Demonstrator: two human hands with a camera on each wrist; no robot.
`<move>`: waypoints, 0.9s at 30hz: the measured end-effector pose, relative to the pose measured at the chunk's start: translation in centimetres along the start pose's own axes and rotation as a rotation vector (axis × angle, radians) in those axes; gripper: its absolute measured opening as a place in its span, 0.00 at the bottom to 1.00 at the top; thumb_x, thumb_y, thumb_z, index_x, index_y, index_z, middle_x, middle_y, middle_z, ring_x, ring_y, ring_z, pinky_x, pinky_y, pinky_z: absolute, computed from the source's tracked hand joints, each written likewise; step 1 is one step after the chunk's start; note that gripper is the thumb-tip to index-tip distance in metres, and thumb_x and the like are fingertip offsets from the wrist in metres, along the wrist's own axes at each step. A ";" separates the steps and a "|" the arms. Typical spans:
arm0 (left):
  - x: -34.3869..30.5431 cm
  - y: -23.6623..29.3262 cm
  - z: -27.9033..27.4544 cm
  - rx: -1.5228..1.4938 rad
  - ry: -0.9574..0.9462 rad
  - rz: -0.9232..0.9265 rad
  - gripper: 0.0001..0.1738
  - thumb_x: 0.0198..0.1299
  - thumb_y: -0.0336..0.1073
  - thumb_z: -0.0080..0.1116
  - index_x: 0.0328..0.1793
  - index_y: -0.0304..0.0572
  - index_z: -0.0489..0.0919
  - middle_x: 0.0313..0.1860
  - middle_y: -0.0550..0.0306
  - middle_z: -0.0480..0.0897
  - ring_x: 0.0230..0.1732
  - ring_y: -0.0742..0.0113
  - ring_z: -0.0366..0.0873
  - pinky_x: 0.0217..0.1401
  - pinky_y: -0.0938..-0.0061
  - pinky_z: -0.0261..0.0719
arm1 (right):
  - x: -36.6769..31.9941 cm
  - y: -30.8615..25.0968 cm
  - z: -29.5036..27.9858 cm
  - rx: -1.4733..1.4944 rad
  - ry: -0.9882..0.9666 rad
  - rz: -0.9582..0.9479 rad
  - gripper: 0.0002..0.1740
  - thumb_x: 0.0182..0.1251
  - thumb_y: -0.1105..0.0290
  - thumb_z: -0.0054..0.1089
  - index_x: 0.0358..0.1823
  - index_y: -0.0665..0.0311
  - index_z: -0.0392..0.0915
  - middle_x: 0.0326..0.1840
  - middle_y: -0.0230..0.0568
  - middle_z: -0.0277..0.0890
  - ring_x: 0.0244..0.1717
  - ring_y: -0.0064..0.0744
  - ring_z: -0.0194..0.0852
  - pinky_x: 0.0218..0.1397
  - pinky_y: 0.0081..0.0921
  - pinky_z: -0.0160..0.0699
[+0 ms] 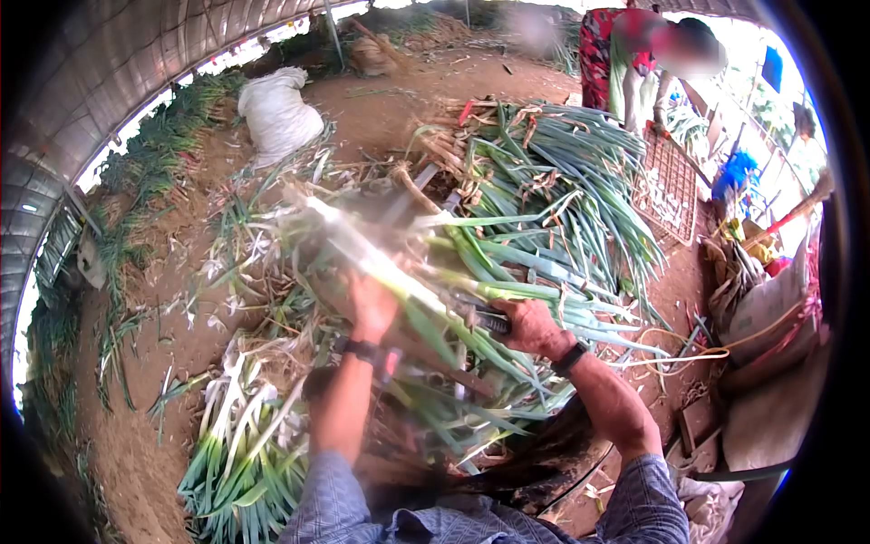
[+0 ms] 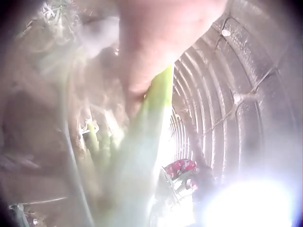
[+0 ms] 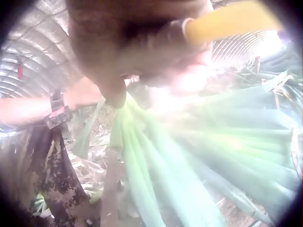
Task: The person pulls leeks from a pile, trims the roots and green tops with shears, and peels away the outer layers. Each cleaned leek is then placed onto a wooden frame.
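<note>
My left hand (image 1: 370, 304) grips a leek (image 1: 362, 249) whose pale root end points up and left, blurred in the head view. In the left wrist view, the thumb side of that hand lies against the green-white stalk. My right hand (image 1: 535, 328) holds a black air blow gun (image 1: 492, 319), its grip beside the leek's leaves. From that fist, in the right wrist view, a yellow hose (image 3: 232, 23) comes out, with green leaves fanning below. The gun's nozzle is hidden in blur.
A large pile of leeks (image 1: 562, 199) lies ahead and right. Another leek bundle (image 1: 245, 453) is on the soil at left. A white sack (image 1: 279, 118) stands behind, a rusty grate (image 1: 666, 186) at right. A person in red (image 1: 598, 54) bends near the pile. Yellow hose loops on the ground.
</note>
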State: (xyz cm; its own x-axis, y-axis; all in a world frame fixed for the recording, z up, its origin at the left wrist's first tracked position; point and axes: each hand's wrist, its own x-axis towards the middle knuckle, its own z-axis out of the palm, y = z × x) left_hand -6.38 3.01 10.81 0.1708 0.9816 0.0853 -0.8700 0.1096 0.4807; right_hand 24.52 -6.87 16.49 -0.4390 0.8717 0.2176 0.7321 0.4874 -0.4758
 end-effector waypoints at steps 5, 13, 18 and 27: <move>0.0 -1.2 -0.6 0.149 0.083 0.008 0.43 0.73 0.68 0.36 0.77 0.38 0.60 0.73 0.38 0.67 0.70 0.48 0.70 0.68 0.55 0.74 | -0.8 2.8 1.4 -0.060 -0.091 0.018 0.26 0.48 0.61 0.72 0.51 0.59 0.82 0.39 0.52 0.83 0.42 0.54 0.83 0.46 0.44 0.81; -0.9 -2.4 -0.5 0.423 0.259 -0.036 0.22 0.65 0.46 0.64 0.59 0.43 0.77 0.46 0.57 0.81 0.47 0.63 0.80 0.51 0.64 0.82 | -1.2 1.3 -0.4 -0.041 -0.065 0.039 0.29 0.48 0.59 0.74 0.54 0.60 0.81 0.40 0.51 0.84 0.42 0.52 0.84 0.47 0.42 0.82; -2.4 -3.7 0.8 0.599 0.185 -0.129 0.21 0.66 0.46 0.64 0.58 0.43 0.76 0.48 0.55 0.81 0.48 0.63 0.82 0.50 0.62 0.86 | -0.9 -0.1 -1.0 -0.005 0.023 0.060 0.30 0.49 0.59 0.74 0.55 0.61 0.80 0.38 0.51 0.84 0.40 0.53 0.84 0.46 0.43 0.82; -4.4 -6.1 0.8 0.624 0.012 -0.341 0.18 0.66 0.43 0.64 0.56 0.42 0.77 0.48 0.56 0.82 0.48 0.63 0.83 0.46 0.62 0.89 | -0.3 -0.2 -0.7 -0.009 0.032 0.095 0.27 0.52 0.60 0.73 0.54 0.61 0.81 0.37 0.51 0.84 0.40 0.52 0.84 0.45 0.42 0.83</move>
State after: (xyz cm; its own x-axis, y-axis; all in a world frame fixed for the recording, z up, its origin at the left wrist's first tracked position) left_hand -1.50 -2.14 8.20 0.3783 0.9105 -0.1670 -0.3407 0.3047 0.8894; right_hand 24.90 -7.21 17.09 -0.3508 0.9151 0.1988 0.7744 0.4028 -0.4878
